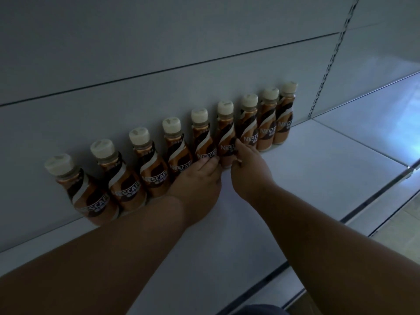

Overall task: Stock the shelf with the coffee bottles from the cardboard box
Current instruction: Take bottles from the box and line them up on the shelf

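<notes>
Several brown coffee bottles [156, 173] with cream caps stand upright in one row along the back panel of the white shelf [306, 169]. My left hand [197, 180] reaches in from the lower left, its fingers closed against the lower front of the fifth bottle [201, 135] from the left. My right hand [247, 169] comes in from the lower right and grips the base of the sixth bottle [225, 133], thumb on its label. Both bottles stand on the shelf in line with the others. The cardboard box is out of view.
A grey back panel [159, 42] rises behind the row. A slotted metal upright [329, 64] divides it from another shelf bay on the right [368, 123]. The shelf's front edge rail [354, 212] runs diagonally at the right. A dark object [254, 310] shows at the bottom edge.
</notes>
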Demonstrator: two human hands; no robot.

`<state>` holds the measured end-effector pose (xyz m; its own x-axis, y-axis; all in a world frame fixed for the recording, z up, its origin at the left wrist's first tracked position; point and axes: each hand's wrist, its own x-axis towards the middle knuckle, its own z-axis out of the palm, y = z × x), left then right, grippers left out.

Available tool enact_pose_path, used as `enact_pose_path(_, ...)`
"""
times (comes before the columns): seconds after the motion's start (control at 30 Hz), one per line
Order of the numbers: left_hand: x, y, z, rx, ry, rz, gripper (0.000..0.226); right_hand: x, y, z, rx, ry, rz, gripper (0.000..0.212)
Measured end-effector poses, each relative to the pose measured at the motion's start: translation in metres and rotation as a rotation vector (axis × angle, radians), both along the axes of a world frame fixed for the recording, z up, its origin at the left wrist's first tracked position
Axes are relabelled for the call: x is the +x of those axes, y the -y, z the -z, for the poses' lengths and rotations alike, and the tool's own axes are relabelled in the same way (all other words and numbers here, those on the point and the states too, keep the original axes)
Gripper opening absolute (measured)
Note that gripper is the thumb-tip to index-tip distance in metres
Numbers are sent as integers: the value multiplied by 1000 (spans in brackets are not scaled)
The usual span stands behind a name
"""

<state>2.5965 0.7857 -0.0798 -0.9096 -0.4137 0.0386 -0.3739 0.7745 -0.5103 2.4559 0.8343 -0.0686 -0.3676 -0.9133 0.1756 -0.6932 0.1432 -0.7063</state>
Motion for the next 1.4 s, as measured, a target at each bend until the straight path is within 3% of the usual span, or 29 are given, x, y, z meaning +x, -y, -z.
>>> enact_pose_path(0.47,-3,-7,-4,58,-78,-35,54,3,-3,4,-11,35,-35,60)
enact_pose_path(0.73,-45,-11,-11,126,-170,26,57,-23,-8,1,-120,64,103,35)
enact_pose_path(1.03,-70,11,-17,-38,26,10,65,-48,7,7,-67,157,35,45)
enact_pose_path(1.4,-86,18,-18,-67,-68,128,42,-67,5,6,-129,76,127,33)
